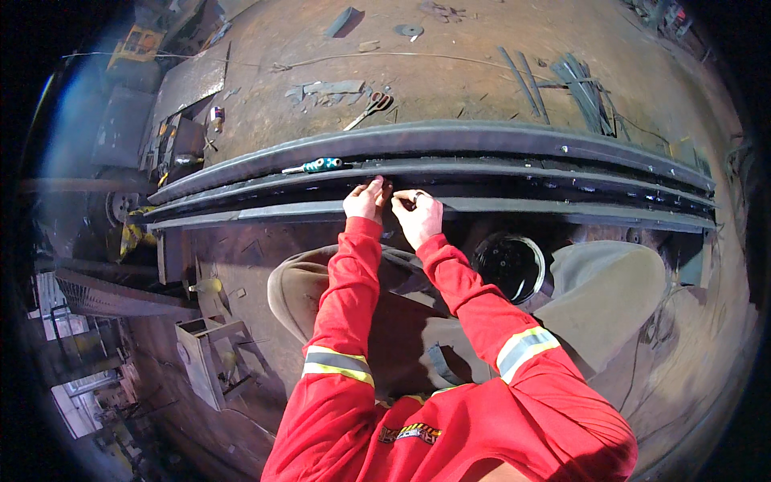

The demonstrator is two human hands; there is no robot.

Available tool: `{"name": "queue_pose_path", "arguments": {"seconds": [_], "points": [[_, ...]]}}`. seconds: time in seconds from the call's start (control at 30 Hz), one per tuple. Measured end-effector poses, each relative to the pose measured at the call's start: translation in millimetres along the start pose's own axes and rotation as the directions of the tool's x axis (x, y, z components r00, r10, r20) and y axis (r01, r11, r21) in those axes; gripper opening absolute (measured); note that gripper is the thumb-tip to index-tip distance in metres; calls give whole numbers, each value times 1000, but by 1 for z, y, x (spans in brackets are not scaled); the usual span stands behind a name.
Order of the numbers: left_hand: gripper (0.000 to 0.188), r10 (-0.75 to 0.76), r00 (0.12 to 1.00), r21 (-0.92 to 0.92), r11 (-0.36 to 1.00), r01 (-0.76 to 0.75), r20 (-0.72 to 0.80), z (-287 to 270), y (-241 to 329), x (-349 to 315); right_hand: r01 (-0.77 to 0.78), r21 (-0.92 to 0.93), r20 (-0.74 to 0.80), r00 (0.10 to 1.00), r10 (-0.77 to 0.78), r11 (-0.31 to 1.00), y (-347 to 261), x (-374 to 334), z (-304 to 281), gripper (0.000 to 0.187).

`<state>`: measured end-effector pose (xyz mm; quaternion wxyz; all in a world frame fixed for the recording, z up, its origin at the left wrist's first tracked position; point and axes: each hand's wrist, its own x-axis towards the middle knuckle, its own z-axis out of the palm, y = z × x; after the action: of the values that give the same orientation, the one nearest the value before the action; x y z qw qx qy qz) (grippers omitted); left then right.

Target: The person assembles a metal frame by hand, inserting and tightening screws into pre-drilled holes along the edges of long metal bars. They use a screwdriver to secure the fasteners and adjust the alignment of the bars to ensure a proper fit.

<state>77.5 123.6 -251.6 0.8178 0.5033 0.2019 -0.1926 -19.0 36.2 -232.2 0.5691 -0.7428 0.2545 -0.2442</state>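
Long dark metal rails [281, 215] run side by side across the view in front of me. My left hand [365, 201] is closed at the nearest rail, thumb and fingers pinched together. Close beside it, my right hand [419, 215] also pinches, its fingertips almost meeting the left ones. Whatever is between the fingers is too small or hidden to name. A screwdriver [323, 165] with a green and white handle lies along the rails, just beyond and left of my left hand. Past the far rail, scissors [377, 103] with red-and-dark handles rest on the floor.
A dark round bucket [530, 255] stands between my knees, right of my right forearm. Metal strips [585, 90] are bundled at the far right. A small bottle [217, 118] and a disc [408, 30] sit on the floor beyond. An open metal box [210, 361] stands at the left.
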Motion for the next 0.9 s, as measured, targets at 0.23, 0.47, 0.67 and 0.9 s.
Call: {"name": "queue_pose_path", "arguments": {"seconds": [0.23, 0.47, 0.67, 0.9], "points": [[13, 95, 994, 78, 993, -91, -45, -9, -8, 7, 170, -196, 74, 985, -158, 966, 6, 11, 17, 12], [10, 234, 971, 300, 930, -212, -38, -4, -6, 2, 143, -265, 119, 986, -115, 954, 18, 21, 36, 16], [11, 385, 923, 426, 833, -353, 13, -1, -4, 0, 47, -172, 35, 999, -41, 984, 18, 21, 46, 19], [14, 469, 883, 440, 799, -410, -30, 1, -7, -1, -26, -208, -24, 999, 21, 978, 19, 21, 54, 14]]}}
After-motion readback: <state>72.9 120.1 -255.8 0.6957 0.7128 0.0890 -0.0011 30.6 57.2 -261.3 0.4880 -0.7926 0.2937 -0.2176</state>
